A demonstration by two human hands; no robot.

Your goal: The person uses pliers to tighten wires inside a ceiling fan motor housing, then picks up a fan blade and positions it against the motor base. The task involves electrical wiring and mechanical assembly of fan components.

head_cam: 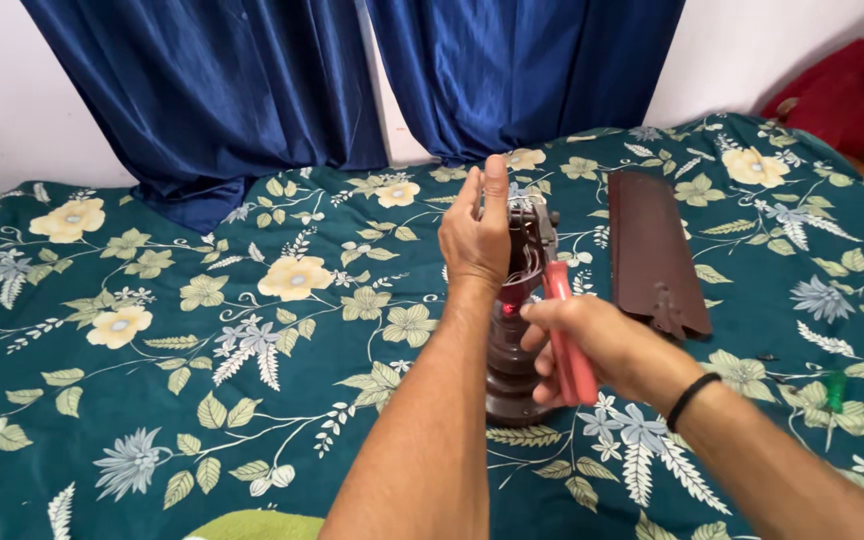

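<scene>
A dark brown fan motor (512, 375) stands upright on the floral bedsheet (202, 330), with wires showing near its top. My left hand (477, 235) is pressed flat against the motor's upper part, fingers straight up. My right hand (592, 345) grips red-handled pliers (567, 330), whose jaws point up into the wires at the motor's top. A black band circles my right wrist.
A brown fan blade (657, 250) lies flat just right of the motor. A green-handled screwdriver (834, 392) rests at the far right. Blue curtains (252, 90) hang behind the bed, and a red cloth (852, 85) sits at the top right.
</scene>
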